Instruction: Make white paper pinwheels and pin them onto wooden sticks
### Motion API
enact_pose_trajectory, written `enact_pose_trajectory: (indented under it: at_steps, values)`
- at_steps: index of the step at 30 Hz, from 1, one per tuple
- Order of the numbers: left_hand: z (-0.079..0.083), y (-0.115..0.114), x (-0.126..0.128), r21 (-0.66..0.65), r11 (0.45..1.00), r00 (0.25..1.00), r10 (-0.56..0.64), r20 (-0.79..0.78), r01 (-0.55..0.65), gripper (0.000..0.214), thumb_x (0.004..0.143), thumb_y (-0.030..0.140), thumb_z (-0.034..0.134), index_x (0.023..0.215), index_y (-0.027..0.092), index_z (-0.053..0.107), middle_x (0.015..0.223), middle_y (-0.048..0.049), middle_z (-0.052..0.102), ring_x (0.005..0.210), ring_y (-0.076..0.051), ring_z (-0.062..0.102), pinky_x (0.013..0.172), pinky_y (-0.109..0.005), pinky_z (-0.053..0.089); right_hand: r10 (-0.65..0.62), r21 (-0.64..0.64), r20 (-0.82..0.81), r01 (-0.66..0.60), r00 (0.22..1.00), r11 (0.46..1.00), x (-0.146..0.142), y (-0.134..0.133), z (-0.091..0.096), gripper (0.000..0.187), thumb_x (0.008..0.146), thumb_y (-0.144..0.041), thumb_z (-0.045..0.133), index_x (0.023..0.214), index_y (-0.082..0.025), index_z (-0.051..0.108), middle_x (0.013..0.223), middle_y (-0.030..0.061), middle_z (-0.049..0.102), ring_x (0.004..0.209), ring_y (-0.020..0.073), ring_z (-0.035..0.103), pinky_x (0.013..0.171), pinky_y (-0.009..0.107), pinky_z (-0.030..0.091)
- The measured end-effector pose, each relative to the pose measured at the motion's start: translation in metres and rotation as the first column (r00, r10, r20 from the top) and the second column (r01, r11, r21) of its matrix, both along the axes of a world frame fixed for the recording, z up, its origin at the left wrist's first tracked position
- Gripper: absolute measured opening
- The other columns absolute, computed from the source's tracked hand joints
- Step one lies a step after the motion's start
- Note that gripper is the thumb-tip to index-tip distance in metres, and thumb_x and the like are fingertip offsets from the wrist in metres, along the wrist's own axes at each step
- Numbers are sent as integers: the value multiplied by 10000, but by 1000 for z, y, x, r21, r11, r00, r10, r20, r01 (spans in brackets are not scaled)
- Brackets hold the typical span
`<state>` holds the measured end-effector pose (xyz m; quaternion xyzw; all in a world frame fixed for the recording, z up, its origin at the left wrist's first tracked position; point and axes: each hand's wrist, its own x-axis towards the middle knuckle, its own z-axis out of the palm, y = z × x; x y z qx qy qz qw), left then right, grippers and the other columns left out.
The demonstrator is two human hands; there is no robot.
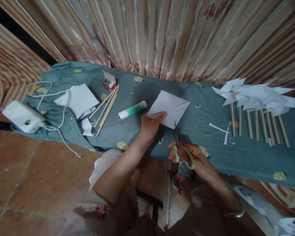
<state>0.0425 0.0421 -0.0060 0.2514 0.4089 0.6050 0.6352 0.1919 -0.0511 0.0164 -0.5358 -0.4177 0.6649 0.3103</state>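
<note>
White sheet (pixel 173 102), roughly square, creased, over teal cloth (pixel 201 121). Count: one sheet in hand, one pair of scissors (pixel 177 139), one glue stick (pixel 132 109). Scissors' long axis runs away from wearer, pointing at sheet's near corner. Left hand (pixel 151 126) pinching sheet, thumb on top; right hand (pixel 198 155) curled round scissors

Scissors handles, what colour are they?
The scissors handles are light yellow-green, showing best in the head view.
</note>
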Motion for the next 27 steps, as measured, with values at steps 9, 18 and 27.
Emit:
enact_pose_trajectory:
  at_steps: [9, 18, 27]
  values:
    - [-1, -4, 2, -46, 999, 998, -30, -61, 28, 190, 632, 224, 791, 802, 160, 737, 878, -43, 763, 899, -215, 688, 827, -329, 525, -10, 17, 15, 10, 1000, 1000, -1, 3, -5, 496, 660, -686, 745, 824, -219, 715, 598, 8, 664, 504, 136, 583, 474, 253, 483]
    - [-2, -5, 5, -35, 999, 996, -26, -85, 23, 142, 655, 183, 767, 794, 168, 742, 858, -34, 763, 905, -216, 689, 836, -326, 526, -34, 16, 15, 34, 999, 999, 1, 2, -4, 487, 642, -660, 776, 845, -221, 723, 590, -5, 643, 511, 131, 579, 481, 245, 486]
    - [-2, -5, 5, -22, 999, 998, -28, -64, 26, 83, 673, 153, 759, 751, 173, 740, 895, -42, 766, 874, -202, 691, 848, -338, 529, -71, -16, -21, 70, 997, 997, 3, 0, -4, 437, 624, -589, 824, 830, -219, 717, 585, -19, 623, 506, 118, 576, 472, 234, 489]
